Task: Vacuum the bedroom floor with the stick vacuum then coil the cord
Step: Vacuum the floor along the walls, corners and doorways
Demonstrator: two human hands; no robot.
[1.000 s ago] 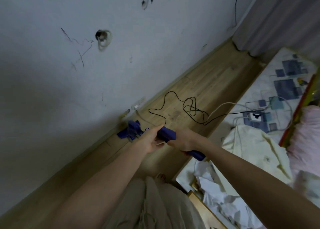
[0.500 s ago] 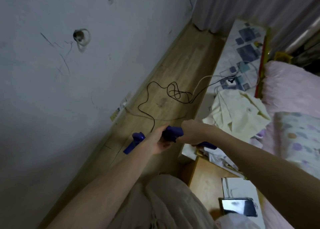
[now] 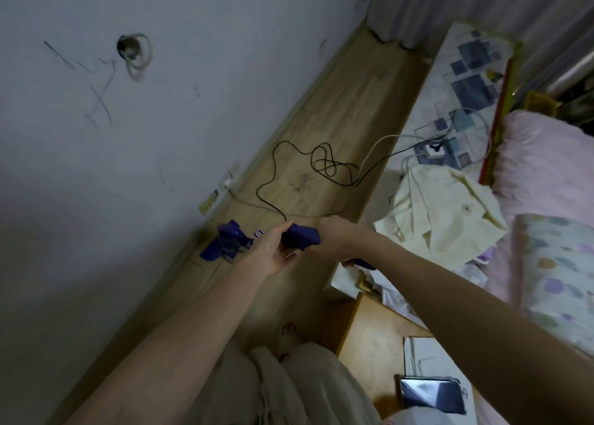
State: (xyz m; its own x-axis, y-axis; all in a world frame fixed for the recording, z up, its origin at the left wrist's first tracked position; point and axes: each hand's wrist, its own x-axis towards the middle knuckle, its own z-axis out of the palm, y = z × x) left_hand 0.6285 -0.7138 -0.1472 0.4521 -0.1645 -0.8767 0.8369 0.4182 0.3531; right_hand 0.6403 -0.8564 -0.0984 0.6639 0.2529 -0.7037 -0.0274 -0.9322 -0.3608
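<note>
I hold the purple stick vacuum's handle [image 3: 302,236] low over the wooden floor [image 3: 347,103]. My right hand [image 3: 334,236] grips the handle from the right. My left hand [image 3: 273,247] curls round the handle's left end, where the black cord [image 3: 273,167] comes out. The vacuum's purple head [image 3: 225,241] shows past my left wrist, close to the wall. The cord loops loosely across the floor and runs right to a plug on the bed [image 3: 434,144].
A grey wall [image 3: 128,135] runs along the left, with a socket [image 3: 225,183] near the skirting. A bed with a patterned sheet [image 3: 466,80], a cream cloth [image 3: 450,206] and pink bedding [image 3: 546,167] fills the right. A wooden stand [image 3: 379,344] holds a phone [image 3: 430,395]. My bare foot [image 3: 287,334] stands below.
The view has swung right, then tilted slightly, bringing the stand and phone into sight. Both hands stay on the vacuum handle. The cord lies as before.
</note>
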